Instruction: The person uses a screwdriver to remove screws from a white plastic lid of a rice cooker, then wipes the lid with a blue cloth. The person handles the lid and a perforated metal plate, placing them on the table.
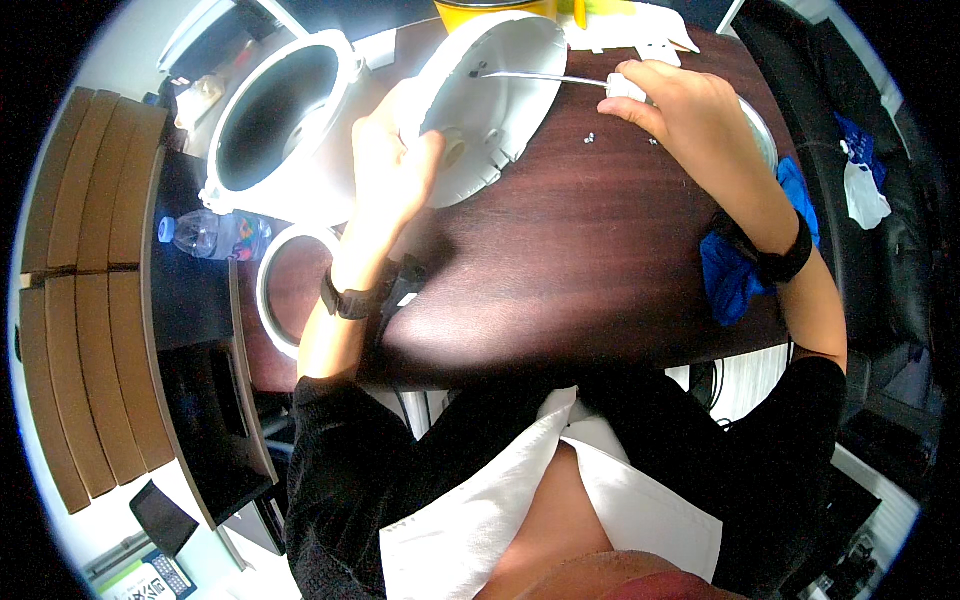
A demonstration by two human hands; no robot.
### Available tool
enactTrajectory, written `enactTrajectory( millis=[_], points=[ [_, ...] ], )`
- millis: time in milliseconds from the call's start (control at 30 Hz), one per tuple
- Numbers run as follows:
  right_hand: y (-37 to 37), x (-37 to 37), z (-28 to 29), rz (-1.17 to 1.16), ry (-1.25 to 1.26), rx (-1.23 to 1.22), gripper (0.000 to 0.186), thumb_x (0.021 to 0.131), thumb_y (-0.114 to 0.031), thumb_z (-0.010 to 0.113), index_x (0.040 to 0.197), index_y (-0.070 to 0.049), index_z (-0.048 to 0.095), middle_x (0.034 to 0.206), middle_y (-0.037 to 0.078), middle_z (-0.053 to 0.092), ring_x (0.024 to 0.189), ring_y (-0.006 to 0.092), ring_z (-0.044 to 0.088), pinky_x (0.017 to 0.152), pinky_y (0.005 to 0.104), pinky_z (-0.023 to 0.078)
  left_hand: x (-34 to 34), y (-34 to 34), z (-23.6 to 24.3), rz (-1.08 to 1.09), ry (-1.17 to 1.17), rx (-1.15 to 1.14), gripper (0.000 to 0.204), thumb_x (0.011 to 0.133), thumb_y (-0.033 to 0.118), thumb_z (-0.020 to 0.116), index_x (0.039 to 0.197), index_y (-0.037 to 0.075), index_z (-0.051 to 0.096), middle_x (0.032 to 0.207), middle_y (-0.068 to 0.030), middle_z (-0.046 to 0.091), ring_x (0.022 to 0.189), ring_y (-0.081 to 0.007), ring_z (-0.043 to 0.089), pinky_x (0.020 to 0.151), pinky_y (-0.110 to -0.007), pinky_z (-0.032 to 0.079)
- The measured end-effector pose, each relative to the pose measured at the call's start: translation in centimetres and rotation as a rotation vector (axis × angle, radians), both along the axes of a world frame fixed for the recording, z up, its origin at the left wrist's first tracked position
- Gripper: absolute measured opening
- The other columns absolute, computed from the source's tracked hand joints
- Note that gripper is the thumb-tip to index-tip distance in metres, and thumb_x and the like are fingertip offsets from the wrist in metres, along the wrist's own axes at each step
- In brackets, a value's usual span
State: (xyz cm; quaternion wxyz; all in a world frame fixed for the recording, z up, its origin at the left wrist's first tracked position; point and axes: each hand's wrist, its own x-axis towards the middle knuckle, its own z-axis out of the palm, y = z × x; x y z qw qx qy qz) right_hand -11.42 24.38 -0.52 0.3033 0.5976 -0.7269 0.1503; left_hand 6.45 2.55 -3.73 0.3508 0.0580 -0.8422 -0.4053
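Note:
My left hand (395,165) is closed on the edge of a white round cover (530,95), tilted up over the table. My right hand (690,115) is closed round the white handle of a thin-shafted screwdriver (550,77). Its tip reaches a small dark spot on the cover's inner face; whether it sits in a screw, I cannot tell. Left of my left hand, a white pot-shaped appliance body (340,150) lies tilted, its dark hollow inside showing. A few tiny shiny pieces (590,138) lie on the table between my hands.
On the brown table (560,270) are a white ring (268,290), a plastic bottle (215,237) at its left edge, and a blue cloth (735,275) under my right forearm. A yellow container (495,12) stands at the back. Brown boxes (95,300) are stacked far left; a black sofa (890,270) stands right.

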Motion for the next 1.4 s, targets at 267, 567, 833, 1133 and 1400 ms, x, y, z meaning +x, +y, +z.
enactTrajectory(
  millis=[267, 567, 833, 1133, 1400],
  points=[
    [-0.2, 0.2, -1.3, 0.019, -0.359, 0.045, 0.036, 0.084, -0.043, 0.059, 0.081, -0.007, 0.06, 0.071, 0.015, 0.061, 0.069, 0.0352, 0.06, 0.059, 0.0441, 0.046, 0.1, -0.2, -0.1, 0.013, 0.012, -0.028, 0.032, 0.07, 0.003, 0.051, 0.101, -0.002, 0.06, 0.072, -0.0112, 0.063, 0.064, -0.0142, 0.058, 0.063, -0.027, 0.047],
    [-0.5, 1.4, -3.8, 0.024, -0.789, 0.073, 0.036, 0.087, -0.039, 0.059, 0.083, -0.004, 0.062, 0.068, 0.02, 0.058, 0.066, 0.039, 0.059, 0.058, 0.0431, 0.044, 0.0, -0.4, -0.3, 0.019, 0.006, -0.033, 0.032, 0.069, 0.002, 0.051, 0.1, -0.002, 0.06, 0.072, -0.0121, 0.062, 0.063, -0.0144, 0.058, 0.063, -0.027, 0.047],
    [-0.6, 3.1, -5.4, 0.069, -1.089, 0.034, 0.038, 0.09, -0.036, 0.057, 0.083, 0.0, 0.061, 0.061, 0.016, 0.054, 0.051, 0.025, 0.053, 0.053, 0.0368, 0.042, 0.3, -0.1, 0.0, 0.022, -0.065, -0.002, 0.043, 0.068, 0.006, 0.048, 0.109, -0.005, 0.058, 0.087, -0.0135, 0.064, 0.079, -0.0171, 0.058, 0.076, -0.028, 0.046],
    [-0.6, 5.7, -4.8, 0.075, -1.835, 0.127, 0.038, 0.098, -0.036, 0.043, 0.092, -0.001, 0.057, 0.056, -0.001, 0.045, 0.039, 0.0036, 0.039, 0.033, 0.0184, 0.03, 0.0, -0.4, 0.3, 0.027, 0.003, -0.098, 0.033, 0.071, 0.003, 0.051, 0.102, -0.002, 0.06, 0.076, -0.0133, 0.064, 0.068, -0.0161, 0.06, 0.066, -0.028, 0.048],
    [-0.2, 4.0, -4.4, -0.01, -0.778, 0.042, 0.035, 0.089, -0.036, 0.058, 0.082, -0.002, 0.058, 0.069, 0.016, 0.061, 0.061, 0.0347, 0.059, 0.056, 0.0417, 0.047, 0.0, -1.0, 0.8, 0.032, -0.045, -0.023, 0.034, 0.072, 0.004, 0.048, 0.103, -0.003, 0.061, 0.083, -0.014, 0.064, 0.077, -0.0166, 0.058, 0.075, -0.03, 0.046]
  ],
)
